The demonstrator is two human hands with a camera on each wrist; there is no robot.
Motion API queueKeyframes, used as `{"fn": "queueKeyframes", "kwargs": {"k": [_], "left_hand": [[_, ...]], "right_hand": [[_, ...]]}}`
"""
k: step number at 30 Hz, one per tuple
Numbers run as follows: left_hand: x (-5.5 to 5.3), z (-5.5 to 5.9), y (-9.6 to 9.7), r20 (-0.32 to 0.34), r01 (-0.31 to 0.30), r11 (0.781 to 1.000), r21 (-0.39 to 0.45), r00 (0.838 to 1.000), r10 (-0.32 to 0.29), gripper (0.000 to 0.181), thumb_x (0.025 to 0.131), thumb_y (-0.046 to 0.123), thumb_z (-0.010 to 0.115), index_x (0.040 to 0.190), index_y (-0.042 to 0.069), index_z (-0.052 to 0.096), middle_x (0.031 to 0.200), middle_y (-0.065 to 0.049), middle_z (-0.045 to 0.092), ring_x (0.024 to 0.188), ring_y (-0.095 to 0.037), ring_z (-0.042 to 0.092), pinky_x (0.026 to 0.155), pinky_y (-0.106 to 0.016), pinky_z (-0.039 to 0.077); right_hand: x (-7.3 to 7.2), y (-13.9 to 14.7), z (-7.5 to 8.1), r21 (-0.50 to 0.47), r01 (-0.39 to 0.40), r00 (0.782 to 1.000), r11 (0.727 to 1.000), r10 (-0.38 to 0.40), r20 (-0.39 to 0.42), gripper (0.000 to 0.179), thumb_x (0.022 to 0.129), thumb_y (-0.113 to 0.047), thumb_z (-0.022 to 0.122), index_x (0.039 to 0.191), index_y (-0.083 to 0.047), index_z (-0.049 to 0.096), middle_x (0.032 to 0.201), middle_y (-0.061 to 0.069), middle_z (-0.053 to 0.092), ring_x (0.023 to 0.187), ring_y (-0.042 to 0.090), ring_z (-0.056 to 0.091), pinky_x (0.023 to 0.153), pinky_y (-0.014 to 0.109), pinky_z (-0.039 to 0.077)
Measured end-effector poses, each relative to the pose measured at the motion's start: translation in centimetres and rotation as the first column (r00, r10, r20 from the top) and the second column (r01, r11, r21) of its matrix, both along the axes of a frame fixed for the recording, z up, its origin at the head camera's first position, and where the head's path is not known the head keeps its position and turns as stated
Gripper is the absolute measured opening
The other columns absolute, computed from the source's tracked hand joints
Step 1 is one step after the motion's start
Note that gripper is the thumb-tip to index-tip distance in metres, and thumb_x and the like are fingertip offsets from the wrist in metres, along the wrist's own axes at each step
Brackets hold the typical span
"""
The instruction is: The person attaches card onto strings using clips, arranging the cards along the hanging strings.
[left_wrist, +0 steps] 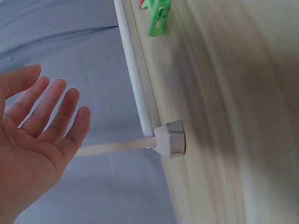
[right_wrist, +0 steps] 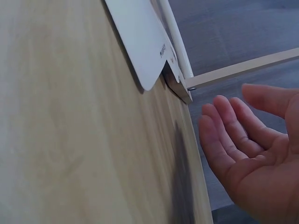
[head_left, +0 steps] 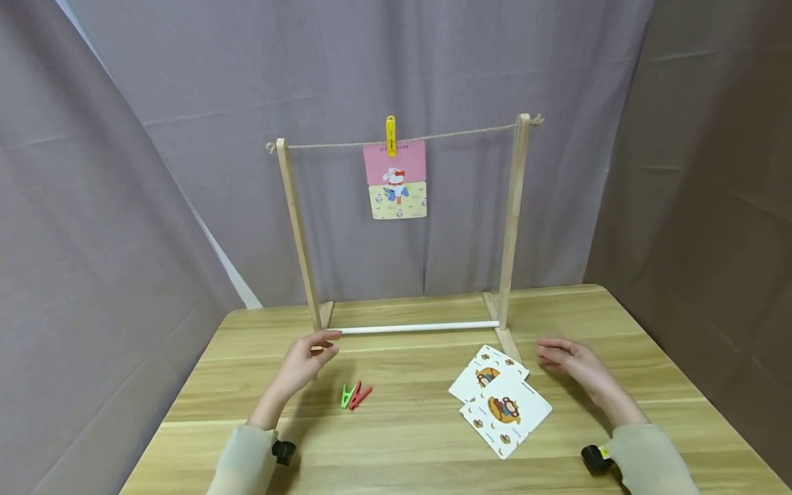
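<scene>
My left hand [head_left: 304, 361] hovers over the left part of the table, fingers loosely bent, with nothing in it; the left wrist view shows its bare palm. Just right of it lie a green clothespin [head_left: 348, 396] and a red clothespin [head_left: 360, 397], side by side. My right hand [head_left: 575, 368] is also without any object, held above the table at the right, its fingers relaxed. To its left, two white cards [head_left: 506, 414] with monkey pictures overlap on the table. A pink and yellow card [head_left: 396, 199] hangs from a string, pinned by a yellow clothespin [head_left: 390, 136].
A wooden frame stands at the back of the table [head_left: 408, 474], with a left post [head_left: 295, 234] and a right post [head_left: 512, 227]. A string [head_left: 464, 133] joins their tops and a white rod [head_left: 421, 328] their bases. Grey curtains [head_left: 216, 82] surround the table.
</scene>
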State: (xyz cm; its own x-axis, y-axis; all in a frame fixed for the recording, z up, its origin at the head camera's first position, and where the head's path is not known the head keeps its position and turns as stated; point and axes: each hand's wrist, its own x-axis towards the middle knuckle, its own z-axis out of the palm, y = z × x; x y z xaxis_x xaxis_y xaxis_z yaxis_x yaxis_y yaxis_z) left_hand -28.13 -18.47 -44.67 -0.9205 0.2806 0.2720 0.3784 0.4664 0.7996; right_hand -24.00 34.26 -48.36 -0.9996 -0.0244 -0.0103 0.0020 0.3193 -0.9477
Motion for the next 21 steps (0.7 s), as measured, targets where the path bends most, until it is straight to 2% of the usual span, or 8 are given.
{"fn": "queueKeyframes", "kwargs": {"k": [6,10,15,21], "left_hand": [[0.0,-0.3,-0.1,0.010,0.007,1.000,0.006,1.000,-0.007,0.031,0.099,0.009,0.065,0.129,0.004,0.066,0.127,-0.017,0.066,0.109,-0.027,0.064,0.098,-0.045,0.052],[0.0,-0.6,-0.1,0.025,0.013,1.000,-0.009,1.000,-0.013,0.033,0.098,0.006,0.065,0.131,0.003,0.065,0.129,-0.018,0.065,0.111,-0.031,0.063,0.097,-0.046,0.053],[0.2,-1.3,0.0,0.049,0.009,1.000,-0.027,0.999,-0.008,0.034,0.097,0.005,0.066,0.130,0.002,0.065,0.130,-0.017,0.065,0.113,-0.038,0.061,0.096,-0.046,0.053],[0.5,-2.1,0.1,0.042,0.025,0.999,-0.046,0.999,-0.023,0.033,0.096,0.003,0.066,0.129,-0.001,0.065,0.128,-0.015,0.066,0.113,-0.041,0.060,0.093,-0.045,0.055]], "right_hand": [[0.2,0.3,0.4,0.017,-0.028,1.000,0.999,0.028,-0.011,0.057,0.105,-0.023,0.057,0.142,0.017,0.040,0.134,0.035,0.054,0.106,0.015,0.066,0.091,0.030,0.056],[0.4,0.5,0.5,0.014,-0.035,0.999,0.999,0.035,0.000,0.056,0.105,-0.021,0.057,0.141,0.019,0.040,0.131,0.034,0.056,0.103,0.013,0.066,0.089,0.028,0.056],[0.7,0.8,0.0,-0.014,-0.060,0.997,0.998,0.060,0.042,0.054,0.104,-0.016,0.056,0.139,0.022,0.039,0.124,0.030,0.061,0.098,0.010,0.067,0.087,0.026,0.056],[1.0,1.0,-0.6,-0.035,-0.098,0.992,0.995,0.101,0.075,0.052,0.104,-0.013,0.055,0.137,0.024,0.039,0.119,0.027,0.064,0.097,0.015,0.068,0.086,0.027,0.057]]}}
